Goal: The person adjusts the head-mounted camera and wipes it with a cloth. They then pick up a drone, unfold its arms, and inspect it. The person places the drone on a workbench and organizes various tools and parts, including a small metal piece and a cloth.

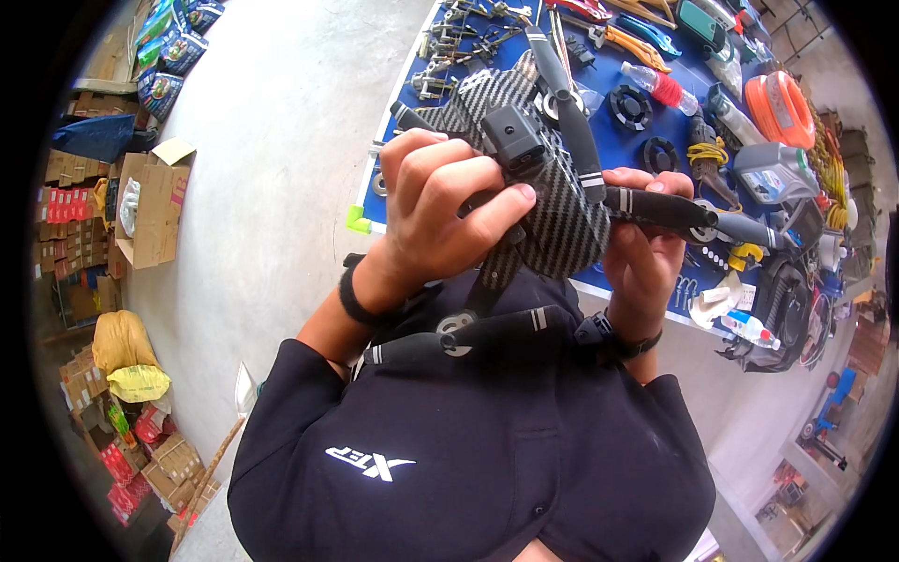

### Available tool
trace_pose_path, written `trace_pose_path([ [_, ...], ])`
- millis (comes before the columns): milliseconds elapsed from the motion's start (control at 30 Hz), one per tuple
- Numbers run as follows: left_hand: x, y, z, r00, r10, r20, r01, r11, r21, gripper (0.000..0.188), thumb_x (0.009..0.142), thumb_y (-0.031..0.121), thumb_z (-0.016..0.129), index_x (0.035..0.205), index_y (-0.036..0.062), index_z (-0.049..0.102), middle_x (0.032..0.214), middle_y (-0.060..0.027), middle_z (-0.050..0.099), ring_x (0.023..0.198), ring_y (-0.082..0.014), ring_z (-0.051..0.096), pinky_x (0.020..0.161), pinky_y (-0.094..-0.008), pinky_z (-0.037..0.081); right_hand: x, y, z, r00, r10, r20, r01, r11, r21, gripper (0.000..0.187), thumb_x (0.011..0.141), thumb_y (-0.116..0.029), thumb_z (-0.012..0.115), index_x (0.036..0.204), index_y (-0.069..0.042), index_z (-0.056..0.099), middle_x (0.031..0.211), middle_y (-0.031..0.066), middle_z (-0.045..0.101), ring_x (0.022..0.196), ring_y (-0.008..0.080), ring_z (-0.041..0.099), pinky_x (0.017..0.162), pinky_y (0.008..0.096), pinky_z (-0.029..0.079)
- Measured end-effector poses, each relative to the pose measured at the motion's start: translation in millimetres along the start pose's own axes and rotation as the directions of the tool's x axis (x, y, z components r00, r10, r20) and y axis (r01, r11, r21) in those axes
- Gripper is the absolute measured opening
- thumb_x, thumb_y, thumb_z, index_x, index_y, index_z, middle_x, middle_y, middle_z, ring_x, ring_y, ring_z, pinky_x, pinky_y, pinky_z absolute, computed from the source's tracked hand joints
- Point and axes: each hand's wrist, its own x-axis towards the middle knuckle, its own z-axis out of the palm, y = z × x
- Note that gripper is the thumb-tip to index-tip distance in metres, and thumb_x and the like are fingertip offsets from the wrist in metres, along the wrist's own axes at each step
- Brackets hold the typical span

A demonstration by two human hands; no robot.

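A quadcopter drone with a carbon-fibre-patterned body point(569, 225) is held up above the table's near edge, in front of my chest. A black block-shaped part point(513, 136) sits on top of it. My left hand point(448, 201) is closed round the body's left side, its thumb pressing on the top. My right hand point(646, 258) grips the right arm of the drone, fingers behind the black right propeller point(660, 208). Another propeller point(573, 126) points away along the far side, and the near propeller point(459, 337) lies over my shirt. My left fingertips are partly hidden.
The blue table point(609, 140) carries black rings point(615, 96), pliers point(639, 49), a red-labelled bottle point(661, 87), an orange hose coil point(782, 110), a grey jug point(775, 173) and a black bag point(782, 314). Metal parts point(449, 42) crowd its far left. Cardboard boxes point(154, 215) stand left.
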Motion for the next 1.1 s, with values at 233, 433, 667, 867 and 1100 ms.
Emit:
trace_pose_path([
  [233, 3.1, -6.9, -2.3, 0.99, -0.123, 0.07, 0.128, 0.989, -0.077, 0.049, 0.063, 0.012, 0.078, 0.11, 0.0167, 0.063, 0.106, -0.0026, 0.06, 0.1, -0.0253, 0.058, 0.089, -0.0425, 0.041, -4.9, 4.0, -1.1, 0.964, 0.087, -0.253, -0.069, 0.994, 0.08, 0.051, 0.089, 0.005, 0.068, 0.133, -0.008, 0.046, 0.122, 0.0171, 0.063, 0.111, 0.0249, 0.065, 0.084, 0.0355, 0.058],
  [433, -0.3, -24.0, -12.4, 0.903, -0.304, 0.304, 0.364, 0.917, -0.165, 0.05, 0.071, 0.01, 0.083, 0.118, 0.0088, 0.065, 0.114, -0.0089, 0.065, 0.106, -0.0281, 0.061, 0.089, -0.0391, 0.046, -0.4, 4.0, -7.3, 0.919, 0.108, -0.379, -0.11, 0.994, 0.015, 0.04, 0.09, 0.006, 0.067, 0.126, -0.004, 0.054, 0.113, 0.01, 0.065, 0.1, 0.0192, 0.067, 0.078, 0.034, 0.061],
  [667, -3.0, -26.8, -7.7, 0.859, -0.318, 0.402, 0.414, 0.893, -0.176, 0.055, 0.07, 0.006, 0.083, 0.122, 0.0088, 0.065, 0.12, -0.0087, 0.065, 0.108, -0.0298, 0.061, 0.093, -0.0406, 0.047, 1.3, 3.8, -9.4, 0.911, 0.144, -0.387, -0.148, 0.989, 0.018, 0.037, 0.09, 0.004, 0.067, 0.125, -0.002, 0.055, 0.112, 0.0117, 0.066, 0.098, 0.02, 0.068, 0.077, 0.0335, 0.062],
  [867, -2.6, -28.2, -2.8, 0.835, -0.325, 0.445, 0.43, 0.889, -0.157, 0.052, 0.068, 0.005, 0.084, 0.116, 0.0078, 0.064, 0.12, -0.0101, 0.065, 0.11, -0.0304, 0.062, 0.092, -0.0397, 0.05, 0.3, 5.7, -13.5, 0.919, 0.153, -0.364, -0.141, 0.988, 0.061, 0.037, 0.091, 0.004, 0.067, 0.125, -0.002, 0.055, 0.113, 0.0122, 0.066, 0.099, 0.0207, 0.068, 0.078, 0.0332, 0.062],
  [1100, -1.8, -30.2, -4.8, 0.831, -0.338, 0.442, 0.464, 0.859, -0.217, 0.049, 0.067, 0.003, 0.086, 0.11, 0.0073, 0.063, 0.122, -0.0139, 0.063, 0.108, -0.0301, 0.065, 0.085, -0.0372, 0.056, -3.4, 5.1, -12.8, 0.937, 0.11, -0.331, -0.108, 0.994, 0.027, 0.043, 0.09, 0.005, 0.066, 0.129, -0.002, 0.05, 0.116, 0.0133, 0.064, 0.102, 0.0224, 0.068, 0.08, 0.0347, 0.061],
])
